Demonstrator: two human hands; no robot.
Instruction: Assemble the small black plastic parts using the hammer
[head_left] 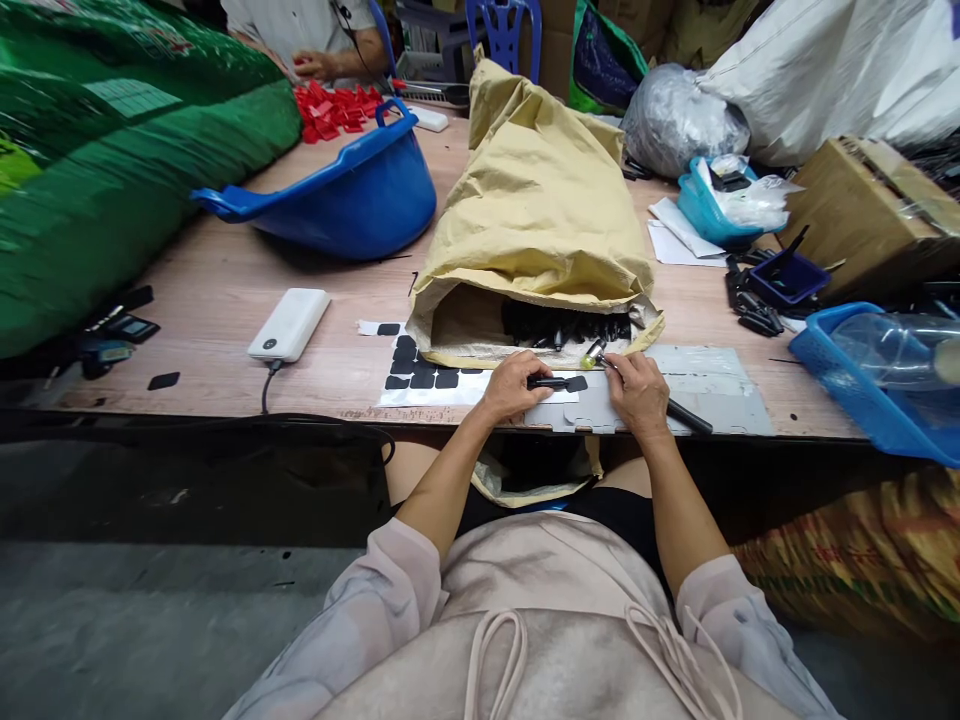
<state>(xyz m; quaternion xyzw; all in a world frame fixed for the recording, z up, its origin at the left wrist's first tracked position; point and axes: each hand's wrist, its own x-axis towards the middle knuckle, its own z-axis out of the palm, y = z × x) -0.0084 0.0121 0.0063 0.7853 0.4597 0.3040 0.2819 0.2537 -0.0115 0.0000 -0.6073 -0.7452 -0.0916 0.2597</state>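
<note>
My left hand [516,386] is closed round a small slender black piece [553,383] whose exact kind I cannot make out. It lies low over the board at the table's front edge. In my right hand [639,393] is a small hammer [690,418], its black handle sticking out to the right and its metal head with a yellow face pointing left. Just beyond both hands opens a yellow sack [551,225], with many black pieces [570,326] inside its mouth. Left of my left hand, black rounded pads [422,378] sit on a white backing sheet [480,385].
A white power bank [289,325] with a cable lies left. Behind it stands a blue basin [352,190] near red pieces [334,108] and another person's hand [315,66]. A blue tray [840,375] and a carton [862,200] are right. A green sack [135,210] borders the left.
</note>
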